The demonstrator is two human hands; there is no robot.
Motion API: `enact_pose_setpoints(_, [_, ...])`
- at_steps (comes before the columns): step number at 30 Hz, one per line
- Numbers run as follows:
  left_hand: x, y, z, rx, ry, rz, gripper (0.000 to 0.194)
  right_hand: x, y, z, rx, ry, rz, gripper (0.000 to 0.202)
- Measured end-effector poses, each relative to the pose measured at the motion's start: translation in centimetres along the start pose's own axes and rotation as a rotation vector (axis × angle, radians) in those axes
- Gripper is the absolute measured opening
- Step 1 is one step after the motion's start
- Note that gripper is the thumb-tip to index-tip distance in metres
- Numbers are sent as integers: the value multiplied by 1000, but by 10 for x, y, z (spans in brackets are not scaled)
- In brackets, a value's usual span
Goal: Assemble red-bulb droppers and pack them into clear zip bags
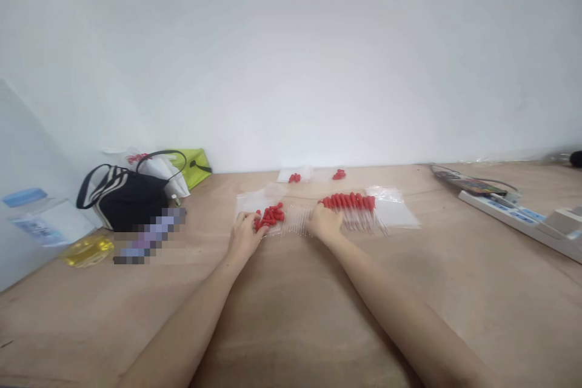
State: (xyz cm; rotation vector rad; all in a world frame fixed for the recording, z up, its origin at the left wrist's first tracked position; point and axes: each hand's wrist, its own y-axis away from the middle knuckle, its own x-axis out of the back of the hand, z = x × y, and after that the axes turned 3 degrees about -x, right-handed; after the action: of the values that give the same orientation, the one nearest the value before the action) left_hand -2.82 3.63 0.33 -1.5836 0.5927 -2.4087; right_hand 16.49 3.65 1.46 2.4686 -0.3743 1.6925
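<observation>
My left hand [244, 233] is at the left edge of a loose pile of small red pieces [273, 215], with its thumb and fingers curled around some of them. The pile rests on a clear plastic bag [245, 200]. Curled at the right end of a row of thin whitish sticks [296, 220] is my right hand [325, 223]; its fingertips are hidden, so I cannot make out what they hold. Just to its right lie several red-topped sticks [352, 201], side by side with their red ends pointing away from me.
Farther back are two small red clusters [294, 177] [339, 174]. Another clear bag [395, 209] lies right of the sticks. A black bag [131, 197], a green bag [195, 167] and a bottle of yellow liquid [88, 251] stand left. A power strip [513, 218] and phone [468, 182] lie right.
</observation>
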Motion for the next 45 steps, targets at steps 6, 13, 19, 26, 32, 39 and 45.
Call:
enact_pose_setpoints(6, [0, 0, -3, -38, -36, -37, 13, 2, -3, -3, 18, -16, -20, 21])
enact_pose_setpoints(13, [9, 0, 0, -130, -124, -29, 7, 4, 23, 40, 262, -77, 202, 30])
enact_pose_setpoints(19, [14, 12, 23, -249, 116, 53, 7, 2, 50, 100, 623, -198, 400, 27])
enact_pose_setpoints(26, [-18, 41, 62, -394, 459, -148, 21, 7, 59, 103, 778, -206, 288, 27])
enact_pose_setpoints(32, [-20, 46, 70, -477, 509, -197, 20, 7, 58, 99, 770, -192, 272, 25])
enact_pose_setpoints(39, [-19, 46, 69, -482, 527, -195, 19, 6, 56, 98, 794, -172, 273, 23])
enact_pose_setpoints(45, [-21, 46, 69, -467, 523, -201, 17, 7, 56, 98, 807, -185, 243, 23])
